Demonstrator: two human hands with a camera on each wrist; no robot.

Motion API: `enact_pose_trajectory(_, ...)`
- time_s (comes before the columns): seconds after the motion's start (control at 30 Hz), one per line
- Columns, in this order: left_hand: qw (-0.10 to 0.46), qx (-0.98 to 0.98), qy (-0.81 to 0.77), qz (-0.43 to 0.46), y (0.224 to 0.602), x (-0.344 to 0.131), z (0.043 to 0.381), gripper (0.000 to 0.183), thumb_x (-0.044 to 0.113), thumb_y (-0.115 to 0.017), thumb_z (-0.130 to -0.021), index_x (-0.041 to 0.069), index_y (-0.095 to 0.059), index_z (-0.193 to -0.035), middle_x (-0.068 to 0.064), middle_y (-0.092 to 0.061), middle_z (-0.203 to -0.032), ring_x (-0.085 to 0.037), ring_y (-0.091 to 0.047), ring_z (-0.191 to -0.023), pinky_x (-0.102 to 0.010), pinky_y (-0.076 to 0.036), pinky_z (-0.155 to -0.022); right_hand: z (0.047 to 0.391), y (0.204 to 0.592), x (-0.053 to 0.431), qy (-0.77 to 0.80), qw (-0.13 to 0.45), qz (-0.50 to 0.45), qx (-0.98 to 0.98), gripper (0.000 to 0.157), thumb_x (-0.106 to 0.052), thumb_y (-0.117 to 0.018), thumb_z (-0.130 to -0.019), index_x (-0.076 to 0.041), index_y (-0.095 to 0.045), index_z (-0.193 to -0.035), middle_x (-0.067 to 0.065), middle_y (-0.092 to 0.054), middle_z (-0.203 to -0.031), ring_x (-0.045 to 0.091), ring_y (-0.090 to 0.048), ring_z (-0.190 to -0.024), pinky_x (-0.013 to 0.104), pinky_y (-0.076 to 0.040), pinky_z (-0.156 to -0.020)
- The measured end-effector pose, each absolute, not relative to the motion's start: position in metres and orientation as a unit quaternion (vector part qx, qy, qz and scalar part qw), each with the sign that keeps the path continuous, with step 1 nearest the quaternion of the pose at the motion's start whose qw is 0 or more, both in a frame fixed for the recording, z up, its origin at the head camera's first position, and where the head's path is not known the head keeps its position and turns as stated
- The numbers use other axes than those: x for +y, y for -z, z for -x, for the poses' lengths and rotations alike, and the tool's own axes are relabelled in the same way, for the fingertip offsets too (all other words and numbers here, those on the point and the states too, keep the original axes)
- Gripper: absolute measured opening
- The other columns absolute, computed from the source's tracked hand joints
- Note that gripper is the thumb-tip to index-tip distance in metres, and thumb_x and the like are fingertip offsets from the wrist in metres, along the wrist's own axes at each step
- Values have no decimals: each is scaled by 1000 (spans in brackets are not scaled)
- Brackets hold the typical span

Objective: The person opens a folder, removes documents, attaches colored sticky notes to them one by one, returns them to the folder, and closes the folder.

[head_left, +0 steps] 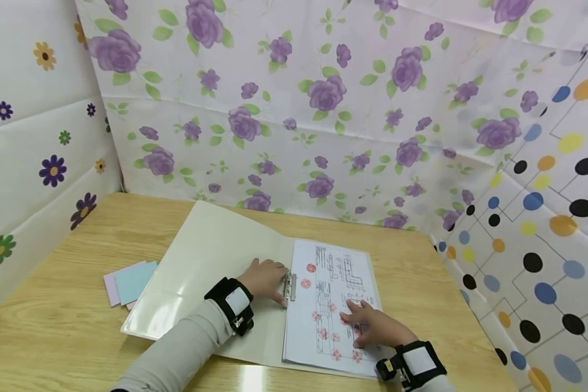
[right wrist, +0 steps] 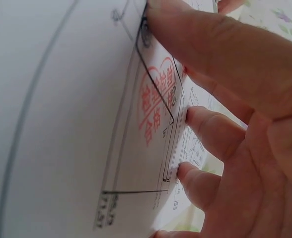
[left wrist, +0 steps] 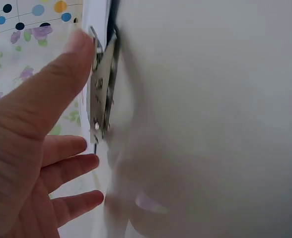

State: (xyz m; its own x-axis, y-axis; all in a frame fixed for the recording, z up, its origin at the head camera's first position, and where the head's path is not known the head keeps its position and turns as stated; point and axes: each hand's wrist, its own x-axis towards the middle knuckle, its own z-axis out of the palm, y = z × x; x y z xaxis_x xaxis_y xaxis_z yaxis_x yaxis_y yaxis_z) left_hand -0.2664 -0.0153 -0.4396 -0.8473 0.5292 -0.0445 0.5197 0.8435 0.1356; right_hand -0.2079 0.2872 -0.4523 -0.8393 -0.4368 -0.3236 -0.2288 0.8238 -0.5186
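Note:
A cream file folder (head_left: 225, 245) lies spread open on the table. Printed sheets with line drawings and red stamps (head_left: 323, 305) lie on its right side. At their left edge is the metal lever clip (head_left: 290, 287), seen close up in the left wrist view as a metal bar (left wrist: 101, 94). My left hand (head_left: 264, 279) is at this clip, thumb near one end and fingertips by the other, fingers loosely extended. My right hand (head_left: 374, 325) rests on the lower right of the top sheet, fingers spread. In the right wrist view its fingertips (right wrist: 190, 171) touch the paper.
Pink and light blue paper pieces (head_left: 134, 282) lie left of the folder, one partly under its cover. Behind the wooden table (head_left: 68, 332) hangs a rose-patterned cloth (head_left: 284, 109). A dotted cloth (head_left: 544, 245) bounds the right side.

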Motion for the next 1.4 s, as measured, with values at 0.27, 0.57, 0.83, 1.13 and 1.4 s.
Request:
enact_pose_trajectory(0.27,68,959,-79,-262,447,-9,271,88,53,-75,-57,17,-46,-131,2,-48,-133,-24,-45,-120,-64,-25,-95,209,453,288,236,214,182,930,69,-25,-77,-60,-20,-52,-124,9,-27,-145,48,-9,-131,63,-16,-100)
enact_pose_trajectory(0.57,72,962,-111,-240,446,-8,267,88,47,-78,-56,14,-46,-131,-2,-47,-133,-24,-42,-122,-65,-22,-97,208,451,287,242,216,169,931,68,-21,-77,-60,-19,-53,-124,8,-26,-145,47,-7,-132,63,-14,-100)
enact_pose_trajectory(0.83,69,961,-150,-224,443,-7,264,86,42,-82,-51,15,-51,-126,-2,-51,-129,-25,-44,-121,-66,-19,-98,208,452,287,255,223,164,927,69,-23,-77,-60,-19,-53,-124,7,-25,-146,46,-5,-132,63,-14,-100)
enact_pose_trajectory(1.13,74,963,-156,-209,441,-4,268,79,42,-83,-48,15,-58,-118,-2,-57,-121,-23,-49,-116,-68,-18,-96,207,451,288,265,219,165,925,66,-24,-75,-61,-21,-53,-124,6,-25,-146,42,-4,-134,62,-13,-101)
enact_pose_trajectory(1.4,90,959,-169,-207,439,-5,267,85,40,-83,-48,14,-54,-123,-3,-55,-125,-25,-47,-119,-67,-15,-98,206,452,288,277,231,153,920,66,-22,-75,-61,-24,-54,-123,5,-24,-146,42,-2,-134,62,-11,-101)
